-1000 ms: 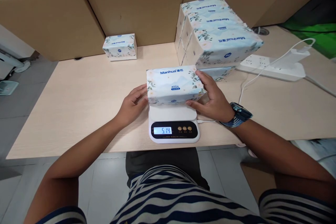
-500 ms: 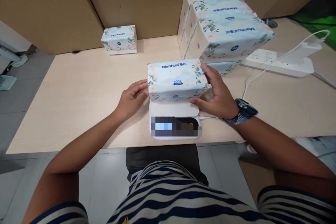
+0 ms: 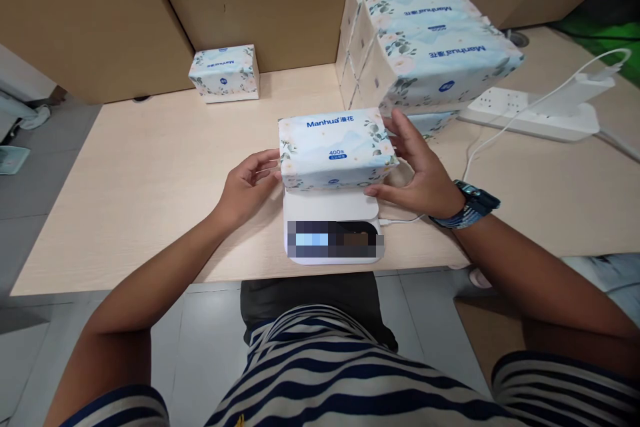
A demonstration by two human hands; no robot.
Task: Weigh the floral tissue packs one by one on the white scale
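A pack of tissues [image 3: 335, 140] with a blue floral wrapper rests on the white digital scale [image 3: 330, 203], whose display is blurred out. At the pack's left end is my left hand [image 3: 247, 187], fingers loosely bent and apart, their tips at the wrapper's edge; whether they touch it I cannot tell. My right hand [image 3: 423, 173] is spread beside the right end, thumb close to the lower front corner and the other fingers a little off the wrapper. Neither hand is closed round the pack.
A stack of several tissue packs [image 3: 425, 33] stands at the back right. One single tissue pack [image 3: 225, 73] sits at the back left, before cardboard boxes [image 3: 265, 0]. A white power strip [image 3: 530, 117] with a cable lies right. The table's front edge [image 3: 150, 283] is near my body.
My right hand has shifted slightly right, and its fingers have come off the pack's end. The left hand and the pack have hardly moved.
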